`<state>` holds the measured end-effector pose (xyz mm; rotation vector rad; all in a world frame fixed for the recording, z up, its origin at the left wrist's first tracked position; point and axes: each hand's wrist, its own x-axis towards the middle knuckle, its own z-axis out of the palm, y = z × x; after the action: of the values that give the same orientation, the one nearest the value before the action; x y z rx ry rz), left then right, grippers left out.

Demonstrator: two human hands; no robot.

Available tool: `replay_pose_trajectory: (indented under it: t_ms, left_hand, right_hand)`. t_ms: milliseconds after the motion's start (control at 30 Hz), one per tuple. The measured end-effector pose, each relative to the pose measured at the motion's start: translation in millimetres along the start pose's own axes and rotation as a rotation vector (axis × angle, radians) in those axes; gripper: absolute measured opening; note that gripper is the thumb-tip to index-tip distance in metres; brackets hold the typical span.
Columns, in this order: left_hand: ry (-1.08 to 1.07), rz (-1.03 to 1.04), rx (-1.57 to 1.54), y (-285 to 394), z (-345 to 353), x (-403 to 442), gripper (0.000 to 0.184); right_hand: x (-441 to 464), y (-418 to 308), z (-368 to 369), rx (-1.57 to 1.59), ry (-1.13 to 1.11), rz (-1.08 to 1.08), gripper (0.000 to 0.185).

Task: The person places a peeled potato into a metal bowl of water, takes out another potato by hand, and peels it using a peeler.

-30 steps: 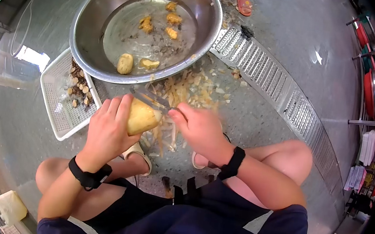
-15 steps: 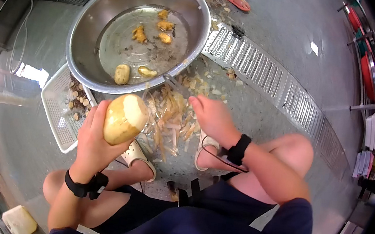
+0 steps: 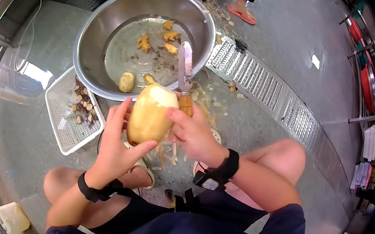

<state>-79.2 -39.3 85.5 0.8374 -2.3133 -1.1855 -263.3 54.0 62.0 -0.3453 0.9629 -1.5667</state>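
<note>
Sitting at the frame's centre, the partly peeled tuber (image 3: 151,119) is cupped by the left hand (image 3: 116,147), its fingers spread. The right hand (image 3: 196,137) has now come beside it, fingers closed around the peeler (image 3: 185,84), which points upward, so cutting seems paused. Above is the basin (image 3: 93,44).

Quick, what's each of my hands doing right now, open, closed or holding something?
Left hand: closed around the partly peeled vegetable.
Right hand: closed on the handle of the peeler, blade up.
</note>
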Motion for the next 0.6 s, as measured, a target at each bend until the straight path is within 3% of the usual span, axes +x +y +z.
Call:
replay_pose_trajectory:
  t_ms: [33,133,167,267,300,400,433,500,600]
  left_hand:
    - [0.008,-0.104,-0.406,-10.2,3.2,-0.5,0.100]
    - [-0.349,-0.312,-1.159,-15.1,-5.1,7.8,0.099]
    - [-0.464,-0.381,-1.266,-9.8,-5.6,5.1,0.097]
    - [-0.603,-0.405,-1.343,-5.3,-5.9,8.5,0.097]
    - [-0.520,-0.402,-1.316,-7.1,-6.2,6.4,0.090]
    - [-0.323,-0.418,-0.962,-22.4,-10.3,4.1,0.079]
    - [-0.189,-0.408,-0.906,-23.1,-4.7,4.5,0.070]
    - [-0.157,-0.472,-0.866,-22.3,-2.8,6.0,0.063]
    - [-0.162,-0.562,-0.828,-23.3,0.9,1.4,0.052]
  right_hand:
    - [-2.1,-5.1,0.5,0.070,-0.045,0.018,0.045]
    - [-3.5,-9.6,-3.2,0.081,-0.140,0.072,0.046]
    - [-3.9,-8.9,-2.8,0.027,-0.159,0.065,0.045]
    - [-0.7,-12.3,-10.0,-0.228,-0.246,0.029,0.041]
    - [-0.2,-13.6,-12.6,-0.328,-0.279,0.018,0.039]
    - [-1.2,-13.5,-14.3,-0.712,-0.096,-0.093,0.034]
    - [-1.2,-11.4,-16.4,-0.913,-0.070,-0.273,0.031]
    - [-5.8,-4.0,-21.5,-1.300,-0.002,-0.629,0.029]
    - [-14.0,2.9,-19.1,-1.538,-0.006,-0.662,0.027]
